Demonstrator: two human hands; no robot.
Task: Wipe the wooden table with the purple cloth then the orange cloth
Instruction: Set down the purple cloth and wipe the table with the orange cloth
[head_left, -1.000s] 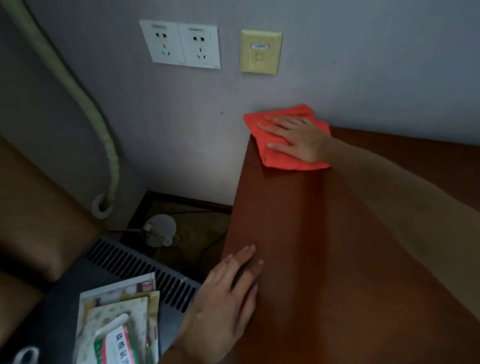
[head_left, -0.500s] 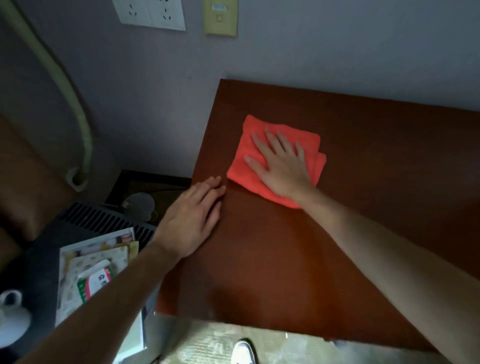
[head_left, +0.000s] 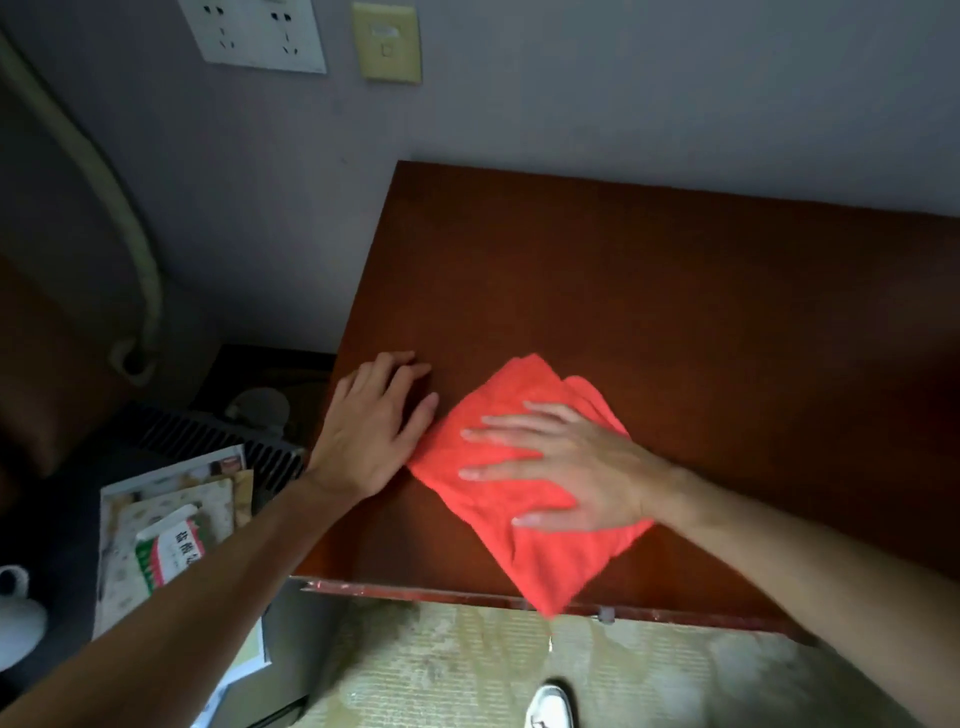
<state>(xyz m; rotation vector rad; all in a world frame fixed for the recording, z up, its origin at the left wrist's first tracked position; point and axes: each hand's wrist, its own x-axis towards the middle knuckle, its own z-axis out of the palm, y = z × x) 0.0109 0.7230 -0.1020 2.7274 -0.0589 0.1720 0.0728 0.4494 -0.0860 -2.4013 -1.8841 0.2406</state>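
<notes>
The orange cloth (head_left: 524, 514) lies folded on the reddish-brown wooden table (head_left: 675, 291), near its front left corner, with one corner of the cloth hanging over the front edge. My right hand (head_left: 566, 467) presses flat on the cloth, fingers spread and pointing left. My left hand (head_left: 371, 431) rests flat on the table's left edge, fingers apart, just touching the cloth's left side. No purple cloth is in view.
A grey wall with sockets (head_left: 260, 34) and a yellow plate (head_left: 387, 41) stands behind the table. Left of the table are a dark vented unit (head_left: 208, 436) with booklets (head_left: 166, 525), a pipe (head_left: 119, 218) and a white pot (head_left: 15, 618). Carpet and a white shoe (head_left: 550, 706) lie below.
My right hand has dragged the orange cloth from the far left corner toward the front edge. My left hand stayed on the left edge. The camera has tilted down.
</notes>
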